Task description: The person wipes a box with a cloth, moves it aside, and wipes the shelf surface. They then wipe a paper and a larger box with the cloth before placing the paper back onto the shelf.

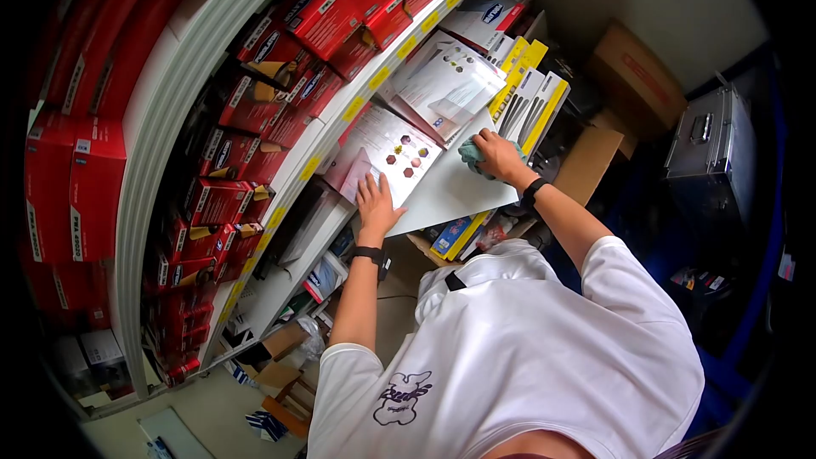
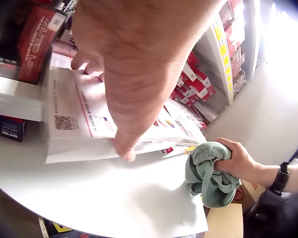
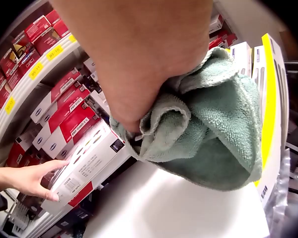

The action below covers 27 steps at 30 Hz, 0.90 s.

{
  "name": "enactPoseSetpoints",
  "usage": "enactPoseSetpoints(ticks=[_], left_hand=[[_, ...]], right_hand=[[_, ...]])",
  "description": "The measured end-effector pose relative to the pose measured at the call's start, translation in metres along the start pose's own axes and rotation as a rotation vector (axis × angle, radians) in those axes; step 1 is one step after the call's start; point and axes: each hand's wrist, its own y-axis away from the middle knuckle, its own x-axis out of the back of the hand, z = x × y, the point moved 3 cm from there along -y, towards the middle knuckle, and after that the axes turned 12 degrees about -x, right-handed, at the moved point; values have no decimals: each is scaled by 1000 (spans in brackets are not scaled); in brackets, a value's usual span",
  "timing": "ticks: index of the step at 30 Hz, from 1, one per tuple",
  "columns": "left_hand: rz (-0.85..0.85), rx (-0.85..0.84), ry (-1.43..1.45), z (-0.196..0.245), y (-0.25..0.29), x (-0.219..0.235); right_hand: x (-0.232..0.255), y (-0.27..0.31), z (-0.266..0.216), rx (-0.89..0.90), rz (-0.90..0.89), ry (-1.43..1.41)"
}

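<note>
In the head view my right hand [image 1: 500, 158] grips a bunched green cloth [image 1: 470, 154] over a white shelf board [image 1: 442, 194]. The right wrist view shows the cloth [image 3: 213, 134] in thick folds, one corner rolled up under the palm. My left hand [image 1: 377, 209] rests with spread fingers on a white box [image 1: 382, 138] printed with small coloured hexagons. Seen from the left wrist, the thumb lies down along the front side of this box [image 2: 64, 99] and the fingers reach across its top.
Behind the white box lies another white stack [image 1: 450, 76] of printed packages. White-and-yellow boxes [image 1: 540, 106] stand at the board's far right end. Red boxes [image 1: 319, 13] fill the shelf above, behind a rail with yellow labels [image 1: 354, 108]. A metal case [image 1: 705, 140] is at right.
</note>
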Motion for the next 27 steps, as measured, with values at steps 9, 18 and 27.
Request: enactPoseSetpoints(ticks=[9, 18, 27], left_hand=[[193, -226, 100, 59, -69, 28], [166, -255, 124, 93, -142, 33], [-8, -88, 159, 73, -176, 15]], right_hand=[[24, 2, 28, -78, -15, -65], [73, -34, 47, -97, 36, -134], [80, -96, 68, -186, 67, -166]])
